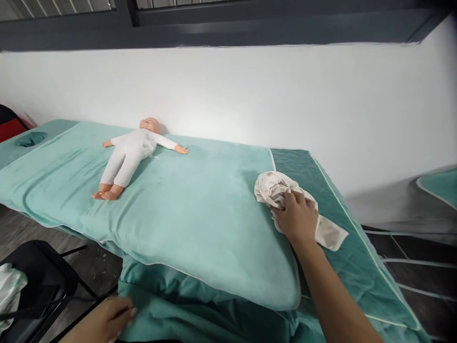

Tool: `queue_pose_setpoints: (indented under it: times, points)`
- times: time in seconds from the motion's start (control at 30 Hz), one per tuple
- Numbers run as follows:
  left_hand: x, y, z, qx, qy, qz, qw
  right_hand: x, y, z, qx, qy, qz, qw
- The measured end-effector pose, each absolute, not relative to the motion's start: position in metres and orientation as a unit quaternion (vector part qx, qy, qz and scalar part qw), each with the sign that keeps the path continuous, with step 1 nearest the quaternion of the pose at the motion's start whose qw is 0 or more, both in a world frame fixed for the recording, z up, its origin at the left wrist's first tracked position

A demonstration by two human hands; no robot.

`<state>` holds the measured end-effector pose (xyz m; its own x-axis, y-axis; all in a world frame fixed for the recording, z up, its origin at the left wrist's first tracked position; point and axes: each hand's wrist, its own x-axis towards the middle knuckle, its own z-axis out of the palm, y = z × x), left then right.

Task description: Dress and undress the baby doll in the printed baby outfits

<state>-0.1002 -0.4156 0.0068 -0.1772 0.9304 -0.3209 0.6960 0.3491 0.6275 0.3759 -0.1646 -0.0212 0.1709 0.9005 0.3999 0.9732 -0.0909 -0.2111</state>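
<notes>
My right hand (298,216) grips a bunched white cloth (273,186) with a small faint print. One flat end of the cloth, shaped like a sleeve or leg, trails to the right over the darker green quilted cover. Down at the lower left, my left hand (110,317) hovers near the bed's front edge, fingers loosely curled and nothing visible in them. A baby doll (132,152) in a white bodysuit lies on its back on the light green sheet (200,205), arms spread, head toward the wall.
The padded bed (357,271) stands along a white wall (228,95), with a face hole (32,139) at its far left. A black chair (43,267) holding a whitish cloth (10,290) is at the lower left. Metal bars (410,260) run along the right.
</notes>
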Motion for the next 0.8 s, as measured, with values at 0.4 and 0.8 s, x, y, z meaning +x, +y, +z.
queue_pose_setpoints:
  times: [0.4,0.8]
  points:
    - [0.077,-0.158,0.004,0.47,0.351,0.561,0.584,0.276,-0.138,0.027,-0.481,-0.729,0.068,0.483]
    - [0.077,-0.127,-0.009,0.368,0.366,0.598,0.61,0.236,-0.118,-0.014,-0.395,-0.674,0.375,0.498]
